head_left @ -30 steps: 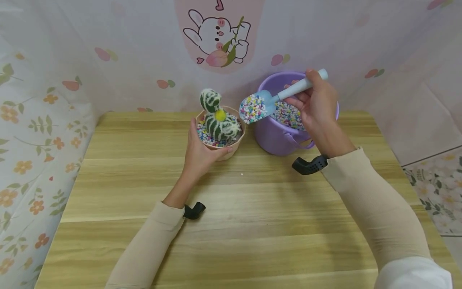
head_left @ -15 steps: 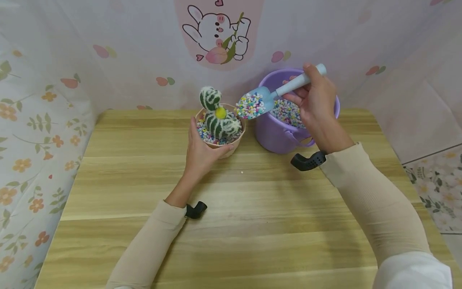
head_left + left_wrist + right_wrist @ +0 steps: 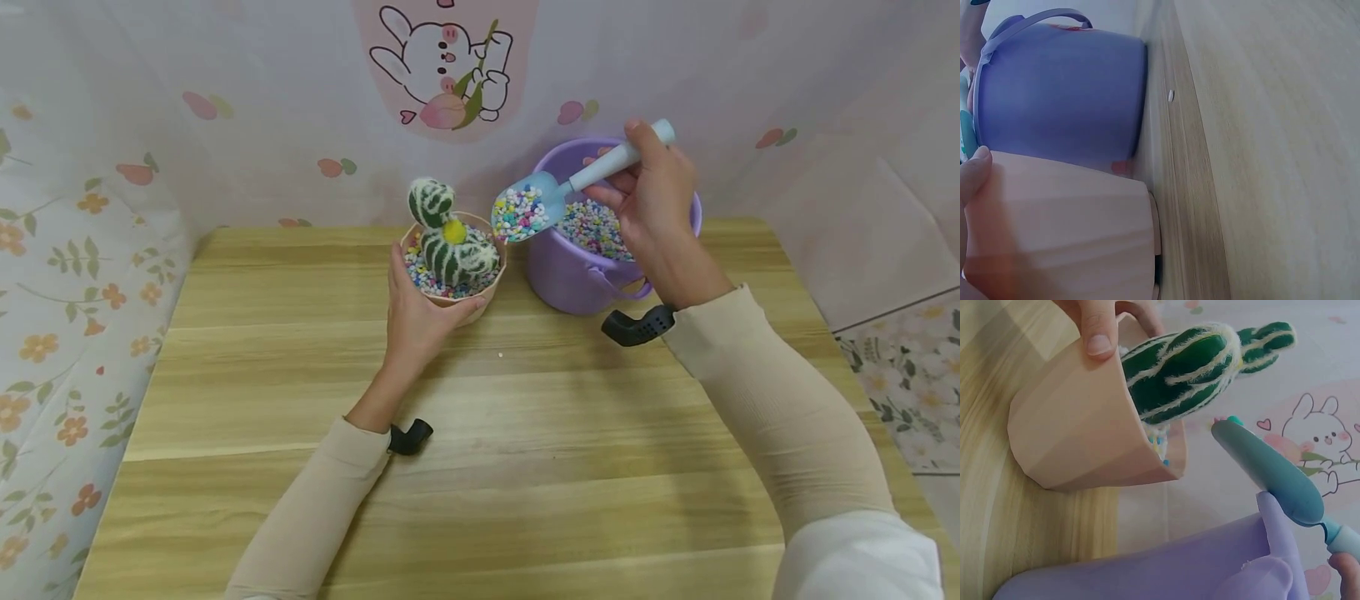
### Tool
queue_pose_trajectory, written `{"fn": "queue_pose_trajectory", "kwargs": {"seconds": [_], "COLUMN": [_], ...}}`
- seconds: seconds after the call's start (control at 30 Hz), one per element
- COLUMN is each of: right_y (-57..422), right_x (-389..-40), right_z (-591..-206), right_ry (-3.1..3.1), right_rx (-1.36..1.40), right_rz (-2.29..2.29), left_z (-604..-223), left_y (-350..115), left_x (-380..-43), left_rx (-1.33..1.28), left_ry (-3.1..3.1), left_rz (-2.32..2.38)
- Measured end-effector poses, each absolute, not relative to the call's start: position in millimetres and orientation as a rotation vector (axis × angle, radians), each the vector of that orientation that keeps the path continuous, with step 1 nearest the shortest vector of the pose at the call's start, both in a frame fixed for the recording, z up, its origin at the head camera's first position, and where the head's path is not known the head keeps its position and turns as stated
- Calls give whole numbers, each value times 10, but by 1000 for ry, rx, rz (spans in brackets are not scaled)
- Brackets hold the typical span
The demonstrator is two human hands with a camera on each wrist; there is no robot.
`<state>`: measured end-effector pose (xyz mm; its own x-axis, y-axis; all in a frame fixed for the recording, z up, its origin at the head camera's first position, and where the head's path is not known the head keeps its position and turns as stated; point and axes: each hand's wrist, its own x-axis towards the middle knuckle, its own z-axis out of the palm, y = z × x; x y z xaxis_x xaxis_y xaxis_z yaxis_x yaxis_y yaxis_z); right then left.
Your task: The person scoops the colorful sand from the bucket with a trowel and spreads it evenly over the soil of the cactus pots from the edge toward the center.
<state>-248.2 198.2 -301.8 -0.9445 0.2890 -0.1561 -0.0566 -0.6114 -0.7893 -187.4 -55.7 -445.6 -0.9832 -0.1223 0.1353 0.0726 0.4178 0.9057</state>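
Observation:
My left hand (image 3: 418, 321) holds the near left side of a peach flower pot (image 3: 1072, 425), thumb along its front and fingers round the left. In the pot a green-and-white fuzzy cactus (image 3: 450, 254) with a yellow flower stands among colourful pebbles (image 3: 474, 289). My right hand (image 3: 656, 208) grips the pale handle of a light-blue hand trowel (image 3: 557, 198), its blade heaped with multicoloured pebbles (image 3: 519, 212). The blade tip is just right of the pot's rim, above the left rim of the purple bucket (image 3: 570, 279). More pebbles (image 3: 596, 229) lie inside the bucket.
The wooden table (image 3: 480, 492) spreads out in front, with one small white pebble (image 3: 501, 355) on it. A pale curtain (image 3: 262, 125) with fruit and rabbit prints hangs right behind the pot and bucket.
The trowel, held over the gap between pot and bucket, has shifted only slightly. It is still loaded, and the left hand keeps its hold on the pot. The head view has tilted a little.

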Motion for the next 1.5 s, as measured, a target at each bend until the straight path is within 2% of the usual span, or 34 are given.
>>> {"fn": "queue_pose_trajectory", "kwargs": {"seconds": [0.53, 0.93, 1.5], "right_y": [1939, 1918, 1904], "right_x": [-2508, -2478, -2499], "right_z": [-2986, -3000, -2974], "right_ry": [-1301, -1357, -1388], "right_rx": [-442, -393, -362], "right_rz": [2597, 2566, 2529], "left_z": [-4470, -4481, -4480], "left_y": [-539, -821, -655], "left_x": [-1855, -2003, -1945], "left_rx": [35, -244, -65], "left_ry": [-2462, -2513, -2512], "left_rz": [-1561, -1690, -1576]}}
